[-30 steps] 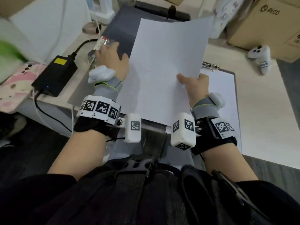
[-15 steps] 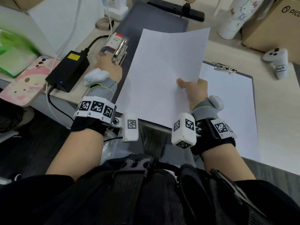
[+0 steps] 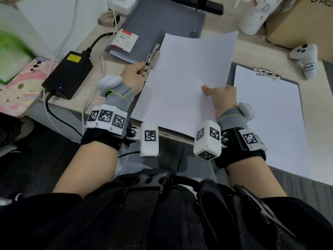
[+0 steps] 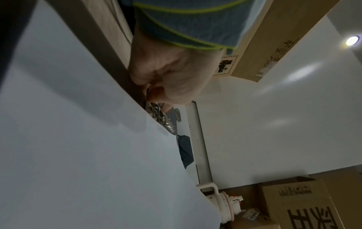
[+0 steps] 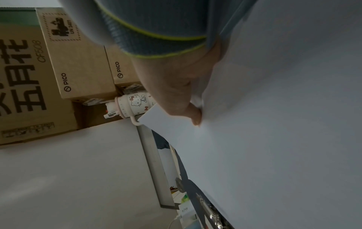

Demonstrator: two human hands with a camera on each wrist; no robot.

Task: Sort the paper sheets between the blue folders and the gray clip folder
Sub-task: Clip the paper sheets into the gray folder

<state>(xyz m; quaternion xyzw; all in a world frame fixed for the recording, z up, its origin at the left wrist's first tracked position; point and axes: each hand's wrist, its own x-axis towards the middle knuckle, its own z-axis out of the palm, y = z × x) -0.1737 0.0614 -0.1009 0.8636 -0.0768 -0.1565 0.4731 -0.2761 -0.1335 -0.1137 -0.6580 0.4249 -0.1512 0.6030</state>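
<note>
Change: since the earlier frame the left hand has left the folder edge and now holds the metal clip; the paper sheet has shifted toward 1 o'clock.
Left grip: closed, fingers curled round the clip lever, as the left wrist view confirms.
Right grip: right hand pinches the sheet's right edge, thumb on top.
Sheet position: raised at centre, its left edge beside the clip, over the blue folder that runs toward 12 o'clock.
Gray clip folder: flat on the counter at 3 o'clock, paper already under its clip.
Step in hand: judged as filing this sheet in the blue folder.
Next move: likely keep the clip lifted, slide the edge under squarely, then release.
</note>
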